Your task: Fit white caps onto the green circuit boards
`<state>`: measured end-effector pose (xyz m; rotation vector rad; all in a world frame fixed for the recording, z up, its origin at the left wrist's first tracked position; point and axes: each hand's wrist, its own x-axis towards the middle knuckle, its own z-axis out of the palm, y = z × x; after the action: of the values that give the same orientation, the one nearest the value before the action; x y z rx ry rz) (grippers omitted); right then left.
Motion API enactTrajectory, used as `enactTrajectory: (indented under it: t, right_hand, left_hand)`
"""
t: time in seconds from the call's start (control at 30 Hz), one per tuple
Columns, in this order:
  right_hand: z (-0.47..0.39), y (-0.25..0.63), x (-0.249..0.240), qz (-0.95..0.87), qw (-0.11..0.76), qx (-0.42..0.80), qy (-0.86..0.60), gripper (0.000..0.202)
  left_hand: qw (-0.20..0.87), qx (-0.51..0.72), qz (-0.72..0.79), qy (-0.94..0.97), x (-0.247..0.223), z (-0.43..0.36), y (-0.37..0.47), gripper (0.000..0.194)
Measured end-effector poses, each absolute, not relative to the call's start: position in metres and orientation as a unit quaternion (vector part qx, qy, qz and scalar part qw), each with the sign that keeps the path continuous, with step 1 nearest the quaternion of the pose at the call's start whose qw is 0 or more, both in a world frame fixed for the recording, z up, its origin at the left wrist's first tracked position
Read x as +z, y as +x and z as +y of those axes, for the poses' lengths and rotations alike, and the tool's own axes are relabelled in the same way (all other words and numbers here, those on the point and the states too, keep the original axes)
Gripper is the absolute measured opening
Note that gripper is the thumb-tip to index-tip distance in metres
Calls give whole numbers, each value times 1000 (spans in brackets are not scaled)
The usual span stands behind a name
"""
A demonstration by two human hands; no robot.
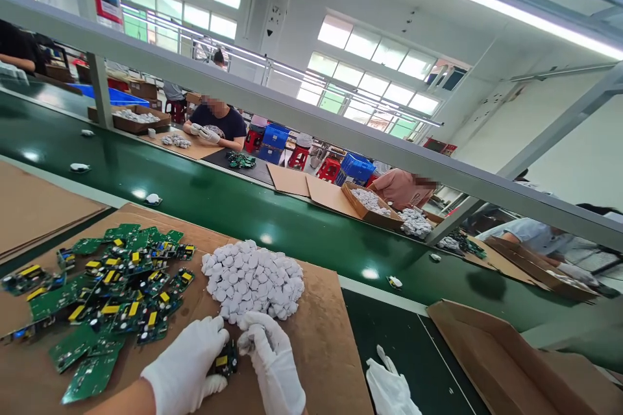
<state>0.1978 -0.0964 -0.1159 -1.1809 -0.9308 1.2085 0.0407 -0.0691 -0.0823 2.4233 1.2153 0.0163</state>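
My left hand (pixel 192 363), in a white glove, grips a small circuit board (pixel 226 360) with a yellow part on it, low over the cardboard. Beside it my right hand (pixel 272 356), also gloved, has its fingers pinched together at the near edge of a heap of small white rounded pieces (pixel 253 279). Whatever those fingertips hold is hidden. To the left of my hands lies a loose pile of green circuit boards (pixel 121 279) with yellow and black parts. Both piles rest on a brown cardboard sheet (pixel 321 337).
Beyond the cardboard runs a green conveyor belt (pixel 214 188) carrying spaced boards topped with white pieces (pixel 153 199). A white glove (pixel 389 382) and an open cardboard box (pixel 506 350) lie to the right. Several people sit across the belt. A metal rail (pixel 272 104) crosses above.
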Motion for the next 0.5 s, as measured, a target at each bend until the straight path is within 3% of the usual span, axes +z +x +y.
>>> enactTrajectory:
  t: [0.2,0.5]
  right_hand:
    - [-102,200,-115,-435,511,504,-543,43]
    - [-114,189,-104,-576,408,384,-595,24]
  left_hand:
    - [215,-2,430,877,-75,-67,40,36]
    - [209,0,421,883,-69,-67,40,35]
